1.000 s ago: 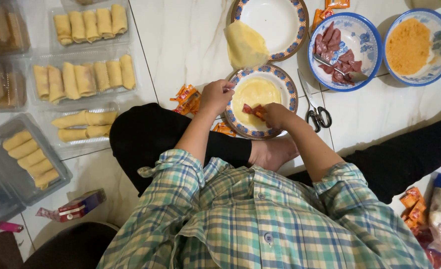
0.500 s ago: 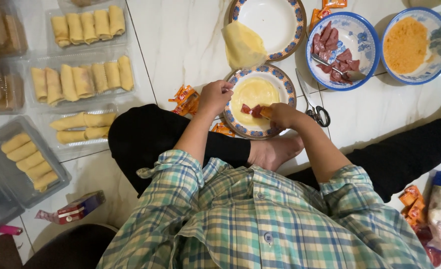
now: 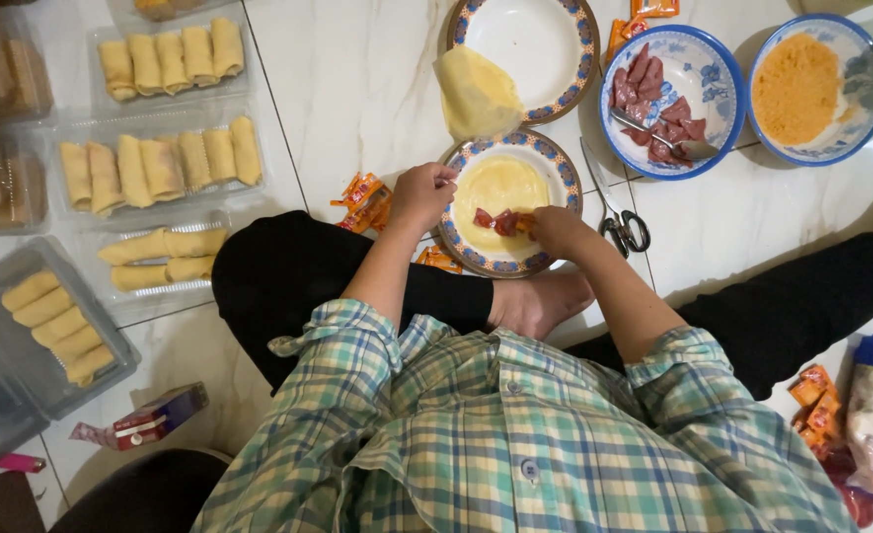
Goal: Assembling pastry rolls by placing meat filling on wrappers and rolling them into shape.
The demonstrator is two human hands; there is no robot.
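Observation:
A patterned plate [image 3: 551,158] lies on the floor in front of me with a round yellow wrapper [image 3: 500,183] spread on it. Red sausage pieces [image 3: 495,221] sit along the wrapper's near edge. My right hand [image 3: 557,230] rests on the plate's near right side, its fingertips on the red pieces. My left hand [image 3: 420,193] is at the plate's left rim, fingers curled at the wrapper's edge. A folded stack of yellow wrappers [image 3: 476,94] hangs over the edge of a second plate [image 3: 525,44] just behind.
A blue bowl of red sausage slices with a spoon [image 3: 668,99] and a bowl of breadcrumbs [image 3: 816,87] stand at the back right. Scissors [image 3: 619,222] lie right of the plate. Clear trays of rolled yellow pieces [image 3: 160,163] fill the left. Orange packets [image 3: 362,197] lie nearby.
My right hand has set the red pieces down along the wrapper's near edge and spread them in a row. The left hand has stayed at the plate's left rim.

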